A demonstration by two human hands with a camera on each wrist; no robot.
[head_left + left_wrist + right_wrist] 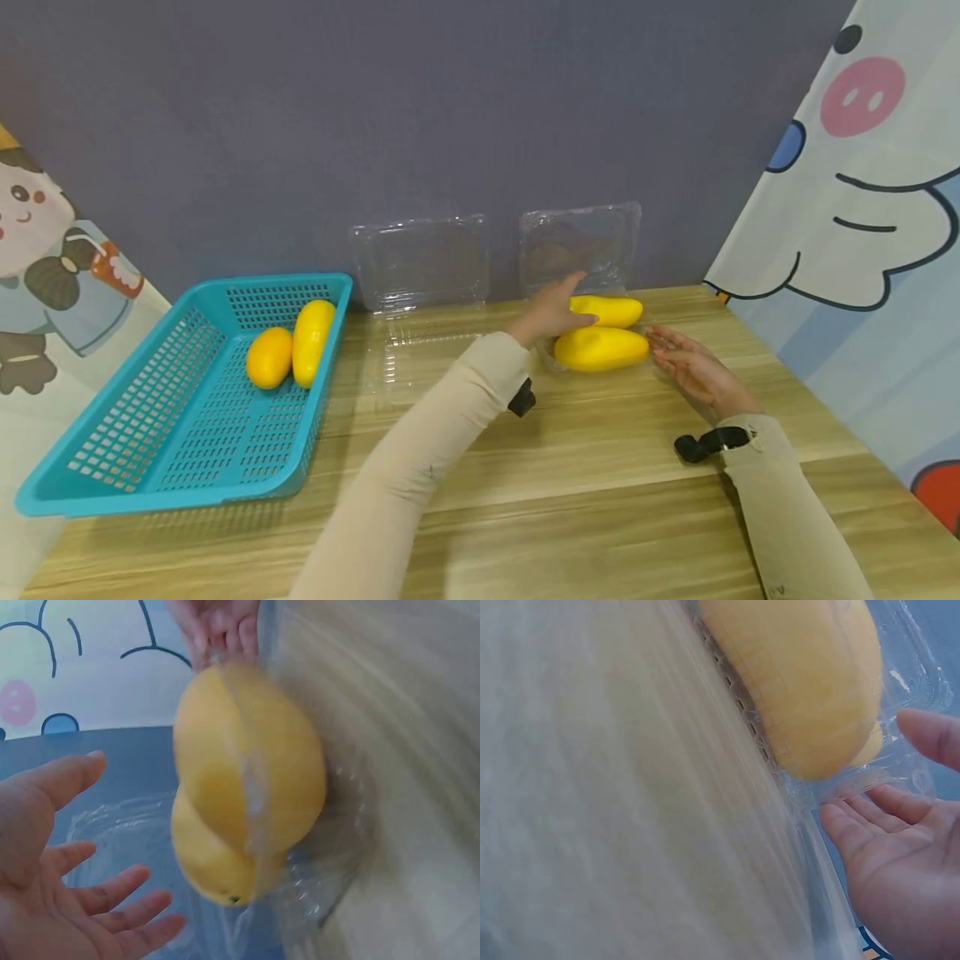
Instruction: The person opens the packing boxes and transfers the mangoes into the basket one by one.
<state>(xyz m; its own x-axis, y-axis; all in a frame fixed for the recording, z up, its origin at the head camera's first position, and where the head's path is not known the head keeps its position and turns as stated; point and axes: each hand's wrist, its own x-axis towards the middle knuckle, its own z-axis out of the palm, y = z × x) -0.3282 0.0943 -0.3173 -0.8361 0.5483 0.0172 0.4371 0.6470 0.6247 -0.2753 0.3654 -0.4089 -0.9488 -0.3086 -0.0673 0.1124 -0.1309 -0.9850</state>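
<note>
Two long yellow mango-like fruits lie side by side in a clear plastic clamshell box, the nearer fruit (pixel 602 349) in front of the farther fruit (pixel 611 312). The box's clear lid (pixel 581 246) stands raised behind them. My left hand (pixel 551 312) is spread at the fruits' left end, overlapping the farther one in the head view; its fingers are apart and grip nothing in the left wrist view. At the right end, my right hand (pixel 697 372) has its palm turned up, and its fingertips (pixel 840 814) lie right at the box's clear rim.
A second clear clamshell box (pixel 423 267) stands with its lid up, left of the first. Farther left, a blue-green basket (pixel 187 500) holds an orange-yellow round fruit (pixel 269 357) and a long yellow fruit (pixel 312 342). A grey panel (pixel 450 108) rises behind the wooden table (pixel 540 533).
</note>
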